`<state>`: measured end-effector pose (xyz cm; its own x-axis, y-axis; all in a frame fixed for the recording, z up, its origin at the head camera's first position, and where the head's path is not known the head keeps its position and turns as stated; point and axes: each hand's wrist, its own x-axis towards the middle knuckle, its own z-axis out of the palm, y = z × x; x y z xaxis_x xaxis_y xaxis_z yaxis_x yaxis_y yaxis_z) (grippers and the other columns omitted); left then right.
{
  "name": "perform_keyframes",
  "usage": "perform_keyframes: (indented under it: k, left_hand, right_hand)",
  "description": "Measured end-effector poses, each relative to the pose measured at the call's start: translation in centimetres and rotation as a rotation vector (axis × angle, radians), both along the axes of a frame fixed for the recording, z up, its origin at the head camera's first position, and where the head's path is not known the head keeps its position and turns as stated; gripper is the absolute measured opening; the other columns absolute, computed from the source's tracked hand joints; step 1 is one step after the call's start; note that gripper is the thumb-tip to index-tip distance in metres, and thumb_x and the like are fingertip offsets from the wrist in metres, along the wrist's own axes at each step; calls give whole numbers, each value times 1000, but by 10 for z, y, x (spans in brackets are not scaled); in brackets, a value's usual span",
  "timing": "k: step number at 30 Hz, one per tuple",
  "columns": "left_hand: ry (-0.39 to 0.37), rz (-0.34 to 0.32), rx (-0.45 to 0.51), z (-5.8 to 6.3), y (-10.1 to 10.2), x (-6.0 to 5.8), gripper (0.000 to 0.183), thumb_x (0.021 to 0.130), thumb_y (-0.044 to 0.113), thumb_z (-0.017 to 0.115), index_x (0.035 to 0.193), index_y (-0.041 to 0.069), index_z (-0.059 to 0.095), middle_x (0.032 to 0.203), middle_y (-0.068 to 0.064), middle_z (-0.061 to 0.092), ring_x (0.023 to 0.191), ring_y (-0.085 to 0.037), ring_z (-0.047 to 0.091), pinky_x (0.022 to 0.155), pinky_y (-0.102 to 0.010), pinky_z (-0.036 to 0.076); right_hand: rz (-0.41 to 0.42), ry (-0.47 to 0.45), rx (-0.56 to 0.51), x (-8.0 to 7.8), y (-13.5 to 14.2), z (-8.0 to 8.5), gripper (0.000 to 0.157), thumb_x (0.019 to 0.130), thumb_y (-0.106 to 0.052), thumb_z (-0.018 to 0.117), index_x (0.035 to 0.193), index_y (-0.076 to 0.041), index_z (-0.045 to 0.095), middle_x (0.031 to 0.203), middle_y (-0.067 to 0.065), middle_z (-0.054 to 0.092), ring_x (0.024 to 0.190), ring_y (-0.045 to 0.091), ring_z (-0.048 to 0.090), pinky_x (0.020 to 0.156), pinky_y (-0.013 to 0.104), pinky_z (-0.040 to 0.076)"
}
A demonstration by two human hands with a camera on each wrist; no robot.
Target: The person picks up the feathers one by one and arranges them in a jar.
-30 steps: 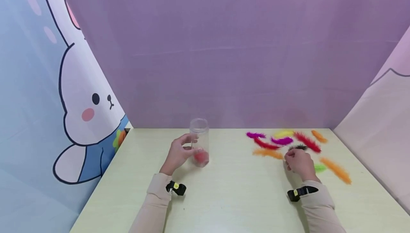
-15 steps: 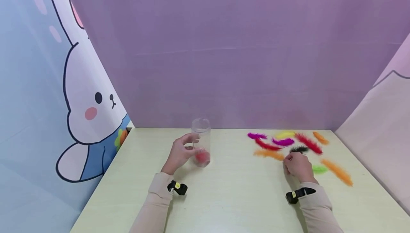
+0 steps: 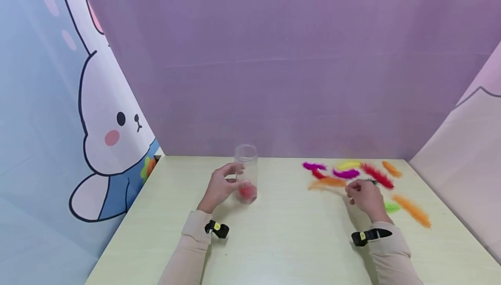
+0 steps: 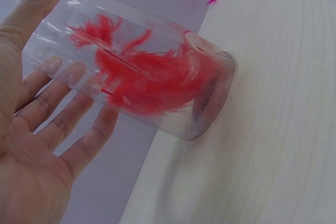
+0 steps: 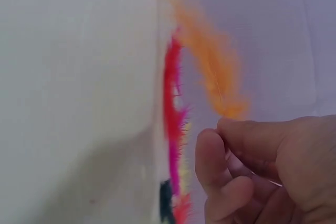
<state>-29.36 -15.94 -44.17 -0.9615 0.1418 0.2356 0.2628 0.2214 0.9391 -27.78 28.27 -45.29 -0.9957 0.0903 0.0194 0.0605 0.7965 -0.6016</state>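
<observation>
A clear plastic jar (image 3: 247, 172) with red feathers (image 4: 152, 77) inside stands upright on the table. My left hand (image 3: 220, 188) holds it from the left, thumb on one side and fingertips on the other. My right hand (image 3: 367, 199) pinches one end of an orange feather (image 5: 210, 59) between thumb and forefinger; the feather is lifted and points left. Behind it on the table lies a red feather (image 3: 318, 174), partly covered in the head view. A dark feather (image 5: 166, 200) lies near my right hand, which hides most of it in the head view.
Purple feathers (image 3: 345, 174), a yellow feather (image 3: 348, 165), another red feather (image 3: 377, 175) and a small orange feather (image 3: 392, 169) lie towards the table's back right. Right of my right hand are a green feather (image 3: 392, 207) and a long orange feather (image 3: 412, 210). A purple curtain (image 3: 274, 80) hangs behind.
My right hand has raised the orange feather off the table, and it now covers part of the red feather. The left hand and the jar stay in place.
</observation>
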Motion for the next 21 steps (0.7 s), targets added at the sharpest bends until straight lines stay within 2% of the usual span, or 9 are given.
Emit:
perform_keyframes:
  k: [4, 12, 16, 19, 21]
  left_hand:
    - [10, -1, 10, 1, 0, 1, 53, 80, 9, 87, 129, 5, 66, 126, -21, 69, 123, -38, 63, 98, -43, 60]
    - [-1, 0, 9, 0, 1, 0, 53, 80, 10, 88, 128, 5, 67, 124, -20, 70, 122, -38, 64, 98, -45, 59]
    - [2, 3, 4, -13, -1, -10, 57, 79, 12, 89, 130, 4, 66, 124, -18, 70, 121, -36, 64, 100, -48, 58]
    - [18, 0, 9, -25, -3, -19, 59, 78, 16, 91, 130, 5, 66, 123, -15, 71, 120, -32, 66, 98, -46, 59]
    - [30, 2, 16, -26, -4, -19, 58, 77, 19, 92, 128, 8, 68, 122, -12, 72, 118, -29, 66, 97, -43, 60]
  right_hand:
    - [18, 41, -18, 1, -3, 6, 21, 101, -16, 62, 104, 4, 69, 87, 16, 73, 68, 20, 69, 58, 30, 47]
    - [33, 95, -20, 3, -7, 16, 20, 102, -16, 62, 104, 3, 67, 88, 19, 72, 69, 26, 71, 58, 31, 47]
    - [26, 128, -40, 3, -7, 19, 19, 102, -17, 63, 106, 2, 66, 93, 22, 73, 69, 26, 72, 60, 31, 50]
    - [15, 153, -52, 3, -8, 21, 18, 102, -17, 63, 106, 0, 66, 96, 22, 73, 70, 26, 72, 60, 31, 51]
    - [9, 163, -59, 2, -9, 23, 18, 101, -18, 64, 105, -1, 66, 96, 22, 73, 70, 25, 73, 60, 31, 51]
